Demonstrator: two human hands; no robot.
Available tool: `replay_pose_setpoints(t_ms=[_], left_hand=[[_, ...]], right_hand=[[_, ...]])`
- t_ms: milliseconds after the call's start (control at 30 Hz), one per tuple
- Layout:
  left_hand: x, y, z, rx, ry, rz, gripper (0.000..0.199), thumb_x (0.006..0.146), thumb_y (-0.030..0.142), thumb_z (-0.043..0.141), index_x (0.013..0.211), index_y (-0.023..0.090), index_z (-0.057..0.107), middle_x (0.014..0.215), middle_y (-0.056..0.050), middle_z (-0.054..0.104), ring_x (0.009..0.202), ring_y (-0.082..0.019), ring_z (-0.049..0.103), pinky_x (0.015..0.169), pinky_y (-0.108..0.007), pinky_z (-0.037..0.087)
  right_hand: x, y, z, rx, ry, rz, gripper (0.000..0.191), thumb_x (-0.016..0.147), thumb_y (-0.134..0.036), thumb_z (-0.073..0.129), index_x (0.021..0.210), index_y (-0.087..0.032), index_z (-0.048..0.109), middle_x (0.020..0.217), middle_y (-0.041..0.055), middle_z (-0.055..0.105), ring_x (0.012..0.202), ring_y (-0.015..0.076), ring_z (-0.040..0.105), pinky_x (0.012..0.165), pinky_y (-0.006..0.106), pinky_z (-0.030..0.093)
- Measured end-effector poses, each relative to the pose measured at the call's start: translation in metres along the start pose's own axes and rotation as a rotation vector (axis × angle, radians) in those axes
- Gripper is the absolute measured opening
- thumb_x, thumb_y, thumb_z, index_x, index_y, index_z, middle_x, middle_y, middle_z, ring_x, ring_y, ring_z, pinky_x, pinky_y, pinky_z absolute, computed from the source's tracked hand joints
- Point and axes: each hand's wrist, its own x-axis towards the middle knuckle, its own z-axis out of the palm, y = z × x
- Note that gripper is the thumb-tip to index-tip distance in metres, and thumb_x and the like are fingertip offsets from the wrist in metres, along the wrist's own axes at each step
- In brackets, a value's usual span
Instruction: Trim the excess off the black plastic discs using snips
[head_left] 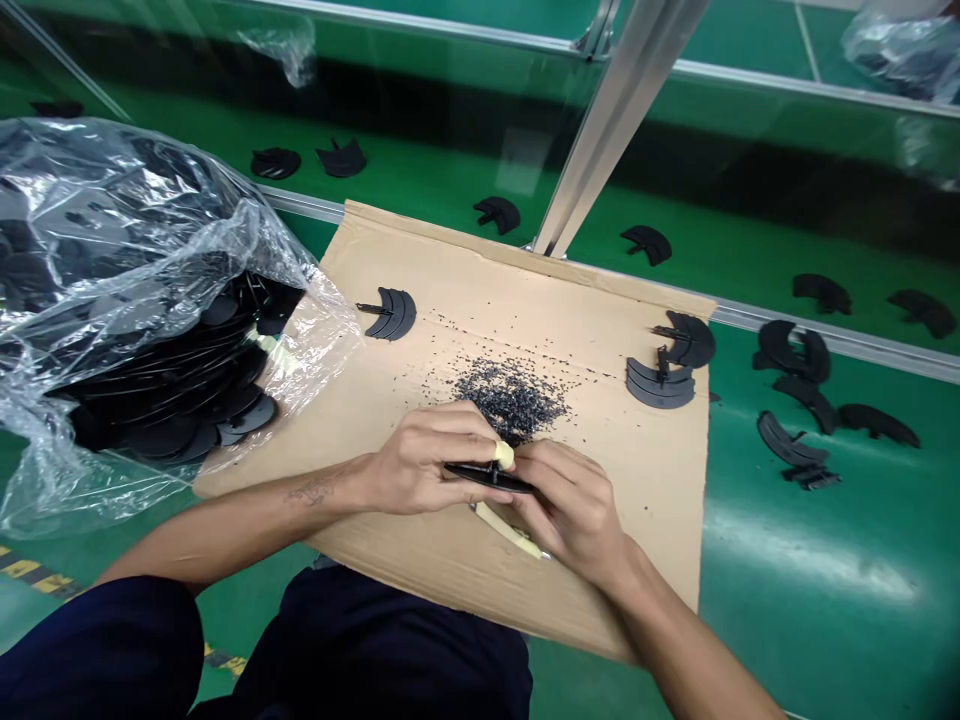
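My left hand [431, 458] is closed on a thin black curved plastic part [491, 476], seen nearly edge-on. A pale yellow wrap [503, 455] covers one fingertip by the part's short stem. My right hand [570, 505] pinches the same part at its right end. Just below the hands shows a slim tool with a pale yellow taped handle [510, 532]; whether it rests on the cardboard or in my right fingers, I cannot tell. A heap of tiny black plastic bits [511, 395] lies on the cardboard sheet [420, 560] beyond my hands.
On the left, a clear plastic bag [150, 220] spills many black parts [187, 390]. One fan-shaped part [391, 314] lies on the cardboard's left; two similar parts [661, 383] overlap its right edge area. More lie on the green table [810, 560]. A metal post [615, 120] rises behind.
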Motion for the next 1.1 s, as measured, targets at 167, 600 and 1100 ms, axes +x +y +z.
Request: replay_pose_setpoints(t_ms=[167, 600, 1100], left_hand=[[0.0002, -0.0013, -0.0006, -0.026, -0.042, 0.028, 0.016, 0.093, 0.022, 0.067, 0.107, 0.014, 0.069, 0.092, -0.011, 0.074, 0.086, -0.019, 0.069, 0.076, -0.035, 0.058], [-0.0005, 0.0006, 0.0008, 0.019, 0.0, -0.012, 0.013, 0.088, 0.025, 0.074, 0.096, 0.015, 0.072, 0.081, -0.007, 0.074, 0.076, -0.016, 0.068, 0.07, -0.03, 0.058], [-0.0033, -0.0071, -0.001, -0.11, -0.017, -0.101, 0.038, 0.088, 0.04, 0.073, 0.118, 0.016, 0.068, 0.097, -0.01, 0.073, 0.093, -0.019, 0.067, 0.08, -0.034, 0.057]], right_hand=[[0.0002, -0.0019, -0.0011, -0.029, 0.011, 0.025, 0.005, 0.095, -0.019, 0.06, 0.093, -0.018, 0.065, 0.079, 0.006, 0.067, 0.067, 0.016, 0.06, 0.062, 0.03, 0.049], [0.0017, -0.0029, -0.0006, -0.003, 0.013, 0.008, 0.009, 0.097, -0.019, 0.059, 0.091, -0.016, 0.065, 0.077, 0.0063, 0.067, 0.065, 0.0147, 0.059, 0.061, 0.029, 0.048], [0.0026, 0.0039, -0.0034, 0.167, 0.102, 0.084, 0.013, 0.091, -0.013, 0.067, 0.102, -0.019, 0.067, 0.093, 0.0072, 0.071, 0.078, 0.0164, 0.066, 0.068, 0.031, 0.054]])
